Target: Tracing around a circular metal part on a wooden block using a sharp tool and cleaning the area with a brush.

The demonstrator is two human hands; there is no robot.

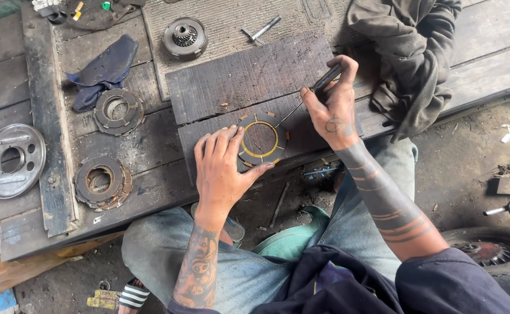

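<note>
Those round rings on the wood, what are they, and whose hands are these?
The camera sits on a person's head and looks down, so you see that person's own hands and knees. The left hand lies flat, pressing one ring-shaped disc onto a dark wooden board. The right hand holds a thin metal tool in its fingers, its tip at the disc's edge. To the left lie two stacks of similar discs, a silver round plate and a blue rag. Farther back sit a toothed metal hub and a grey cloth.
</note>
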